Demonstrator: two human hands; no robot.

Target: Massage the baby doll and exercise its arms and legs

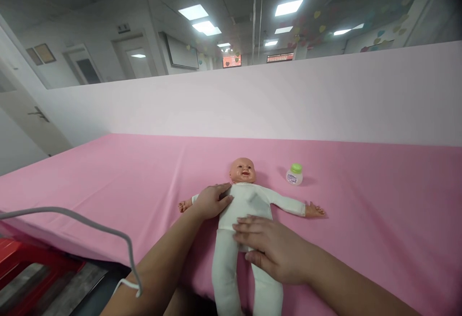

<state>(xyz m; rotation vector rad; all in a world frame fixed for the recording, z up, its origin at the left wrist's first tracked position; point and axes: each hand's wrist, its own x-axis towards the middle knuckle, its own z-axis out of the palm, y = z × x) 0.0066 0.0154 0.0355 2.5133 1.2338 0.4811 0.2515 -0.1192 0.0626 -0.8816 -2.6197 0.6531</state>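
A baby doll [247, 203] with a white cloth body lies face up on the pink sheet [144, 176], its head away from me and its arms spread wide. My left hand [213, 200] rests on the doll's shoulder, on the left side of the picture, thumb apart from the fingers. Across the doll's lower belly and hip lies my right hand [267, 246], palm down with the fingers stretched out. Neither hand grips anything. A small clear bottle with a green lid [295, 175] stands upright on the sheet, right of the doll's head.
A white low wall [270, 97] with glass above it borders the far side of the table. A grey cable [79, 218] loops in from the left to my left forearm. Lower left is a red plastic stool [21, 258]; a door [31, 118] stands beyond.
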